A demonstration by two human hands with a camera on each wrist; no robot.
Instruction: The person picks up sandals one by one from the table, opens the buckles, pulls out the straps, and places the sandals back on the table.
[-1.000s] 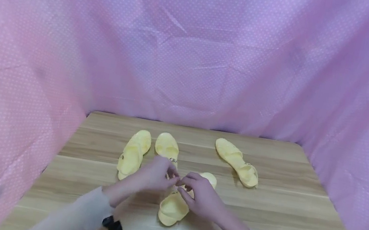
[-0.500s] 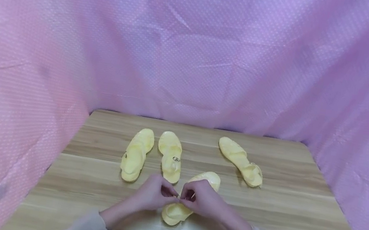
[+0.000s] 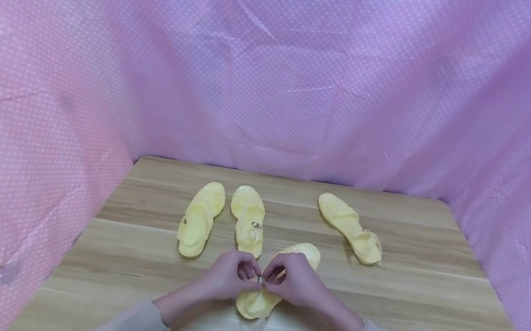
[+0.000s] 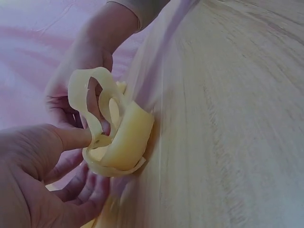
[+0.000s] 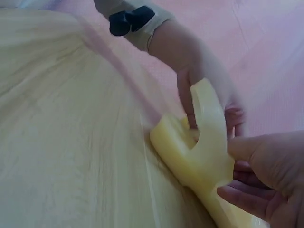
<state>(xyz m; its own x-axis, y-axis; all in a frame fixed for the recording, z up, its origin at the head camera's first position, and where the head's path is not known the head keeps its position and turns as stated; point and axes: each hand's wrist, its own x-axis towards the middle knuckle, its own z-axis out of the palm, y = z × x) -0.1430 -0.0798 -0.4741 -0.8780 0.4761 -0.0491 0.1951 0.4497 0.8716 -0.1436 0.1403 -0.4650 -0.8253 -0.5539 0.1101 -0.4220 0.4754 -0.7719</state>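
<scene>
Head view: yellow sandal (image 3: 254, 305) lies below left hand (image 3: 229, 272) and right hand (image 3: 298, 279), both pinching its strap (image 4: 78, 96), well short of the desk (image 3: 403, 317)'s far edge.

Near sandal (image 3: 254, 305) partly hidden, sleeves (image 3: 128, 329) cropped, dark mark (image 3: 256, 225) unreadable

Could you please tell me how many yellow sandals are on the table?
4: the leftmost sandal; the second sandal just right of it; the rightmost sandal toward the far edge; and the nearest sandal, partly hidden by the left hand and right hand.
</scene>
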